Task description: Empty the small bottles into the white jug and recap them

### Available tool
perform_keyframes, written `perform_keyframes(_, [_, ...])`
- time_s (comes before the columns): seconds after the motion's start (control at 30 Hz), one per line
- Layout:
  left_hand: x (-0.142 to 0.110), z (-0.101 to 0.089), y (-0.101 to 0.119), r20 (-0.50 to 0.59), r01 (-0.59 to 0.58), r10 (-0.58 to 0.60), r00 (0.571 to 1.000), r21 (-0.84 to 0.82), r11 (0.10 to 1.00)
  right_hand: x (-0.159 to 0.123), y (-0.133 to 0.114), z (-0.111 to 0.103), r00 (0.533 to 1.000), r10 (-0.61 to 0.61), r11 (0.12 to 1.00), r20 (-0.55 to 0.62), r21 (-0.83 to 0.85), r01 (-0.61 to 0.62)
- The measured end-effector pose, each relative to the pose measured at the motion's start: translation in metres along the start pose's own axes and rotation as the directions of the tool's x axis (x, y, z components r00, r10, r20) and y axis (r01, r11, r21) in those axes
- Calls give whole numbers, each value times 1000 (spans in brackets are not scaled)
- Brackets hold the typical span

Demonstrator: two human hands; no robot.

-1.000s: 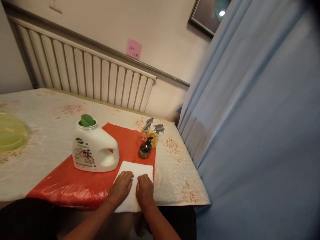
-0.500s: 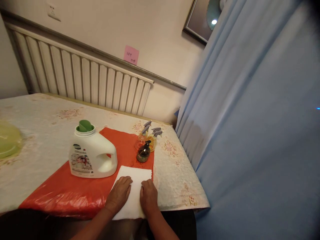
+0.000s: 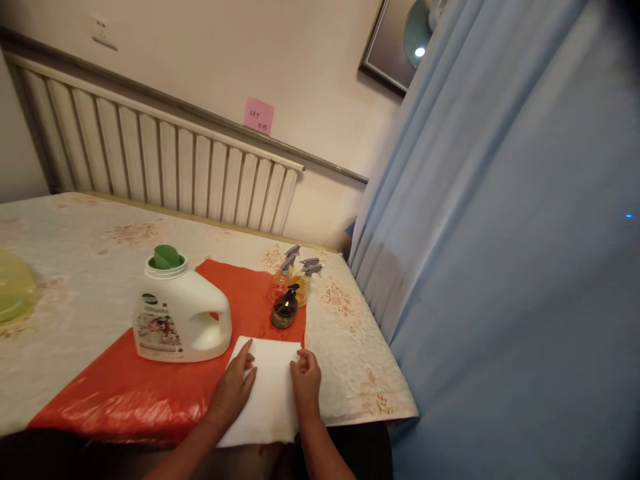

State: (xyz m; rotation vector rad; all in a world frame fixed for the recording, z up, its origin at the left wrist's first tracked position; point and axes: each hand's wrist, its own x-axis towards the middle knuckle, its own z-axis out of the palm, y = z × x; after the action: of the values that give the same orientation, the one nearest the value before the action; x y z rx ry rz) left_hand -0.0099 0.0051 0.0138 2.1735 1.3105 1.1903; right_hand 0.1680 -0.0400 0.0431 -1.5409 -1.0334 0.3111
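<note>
A folded white cloth point(image 3: 267, 400) lies flat on the red plastic sheet at the front edge of the table. Along its left edge rests my left hand point(image 3: 235, 385), with the thumb apart from the outstretched index finger. My right hand point(image 3: 306, 381) is at the cloth's right edge, its fingers curled in near the upper right corner and closed on that edge. The fingertips there are partly hidden. Beyond the cloth stand a dark pump bottle point(image 3: 285, 310) and several spray bottles point(image 3: 281, 283) with grey triggers.
A large white detergent jug point(image 3: 185, 313) with a green cup in its mouth stands on the red plastic sheet point(image 3: 150, 407), left of the cloth. A yellow-green translucent thing point(image 3: 15, 287) is at the far left. A blue curtain point(image 3: 500, 267) hangs along the table's right side.
Both hands have shifted from lying on the cloth out to its side edges. My left thumb and index finger have spread apart; my right fingers have curled at the edge.
</note>
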Motion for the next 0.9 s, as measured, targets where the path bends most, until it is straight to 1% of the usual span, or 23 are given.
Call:
perform_keyframes(0.03, [0,-1,1,-11,38,-38,999,-19,999,-4,-5,4,1000,-10,1000,23,-1,10])
perform_keyframes(0.1, [1,-3,4,-14,104,-104,994,-22,994,-14,-13,11,993,-49,998,104,-40,53])
perform_keyframes(0.2, [3,-6,10,33,180,-182,983,66,981,-26,-17,18,963,-126,973,237,-160,167])
perform_keyframes(0.27, [5,-8,14,84,224,-236,968,138,965,-29,-16,21,948,-160,941,275,-246,231])
perform_keyframes(0.4, [9,-9,20,162,256,-308,937,280,925,-25,-12,25,939,-174,884,296,-374,281])
perform_keyframes(0.53, [10,-7,23,181,227,-310,933,373,900,-23,-11,29,937,-161,833,310,-466,298])
perform_keyframes(0.9, [9,-6,22,205,209,-306,930,389,897,-25,-10,31,941,-139,795,309,-532,292])
